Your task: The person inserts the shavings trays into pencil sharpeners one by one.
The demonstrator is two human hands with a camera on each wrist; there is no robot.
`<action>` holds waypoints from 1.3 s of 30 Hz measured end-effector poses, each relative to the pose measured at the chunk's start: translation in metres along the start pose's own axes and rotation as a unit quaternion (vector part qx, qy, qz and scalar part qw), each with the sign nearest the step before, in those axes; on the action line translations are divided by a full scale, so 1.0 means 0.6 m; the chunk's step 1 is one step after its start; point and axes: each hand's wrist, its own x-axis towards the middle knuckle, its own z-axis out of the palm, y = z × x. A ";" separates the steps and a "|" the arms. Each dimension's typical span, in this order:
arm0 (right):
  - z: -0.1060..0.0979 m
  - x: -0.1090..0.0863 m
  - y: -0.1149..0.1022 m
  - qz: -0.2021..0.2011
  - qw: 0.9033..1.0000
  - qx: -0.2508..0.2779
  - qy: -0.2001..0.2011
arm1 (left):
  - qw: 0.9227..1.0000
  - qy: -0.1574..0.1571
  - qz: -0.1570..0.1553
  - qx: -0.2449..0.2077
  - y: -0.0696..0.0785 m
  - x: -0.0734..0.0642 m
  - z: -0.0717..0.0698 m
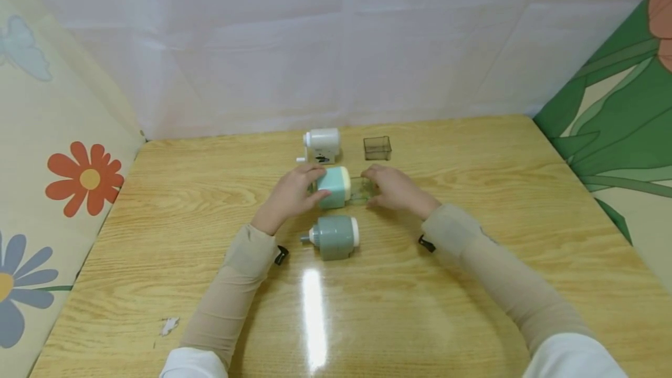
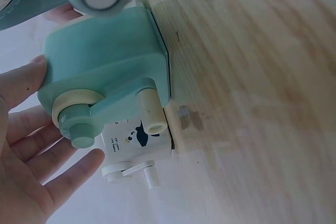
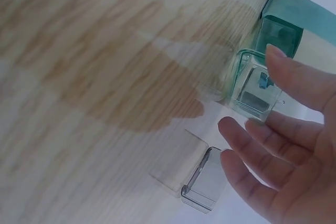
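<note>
A light teal crank pencil sharpener [image 1: 333, 189] with a cream rim stands on the table, and my left hand [image 1: 296, 191] grips its sides between thumb and fingers. Its crank handle [image 2: 151, 111] points toward the left wrist camera. On the other side, my right hand [image 1: 395, 189] pinches a clear greenish shavings drawer [image 3: 254, 92] by its edges, thumb above and fingers below in the right wrist view. The drawer sits partly out of the sharpener, whose open slot [image 3: 278, 36] shows behind it.
Nearer the body stands a dark green pencil sharpener [image 1: 336, 238]. Behind the hands are a white pencil sharpener [image 1: 323, 143] with a crank and a smoky clear drawer [image 1: 377, 149]. A paper scrap [image 1: 170, 326] lies at the front left of the wooden table [image 1: 409, 308].
</note>
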 end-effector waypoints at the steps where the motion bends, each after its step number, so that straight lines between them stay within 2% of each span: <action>1: 0.001 0.000 0.001 -0.003 1.000 0.000 0.001 | 1.000 0.000 0.000 0.000 0.000 0.000 0.000; 12: 0.004 0.002 0.000 -0.014 1.000 0.008 0.002 | 1.000 -0.001 -0.001 0.002 0.000 0.000 0.001; 22: 0.010 0.010 -0.007 -0.004 1.000 0.017 0.002 | 1.000 0.002 -0.001 -0.003 0.000 0.001 0.001; 32: 0.012 0.015 -0.018 -0.014 0.999 0.029 0.016 | 1.000 -0.001 -0.002 0.000 -0.002 0.001 0.001; 39: 0.013 0.020 -0.020 0.005 0.999 0.038 0.005 | 1.000 0.000 -0.002 -0.004 -0.005 0.000 0.002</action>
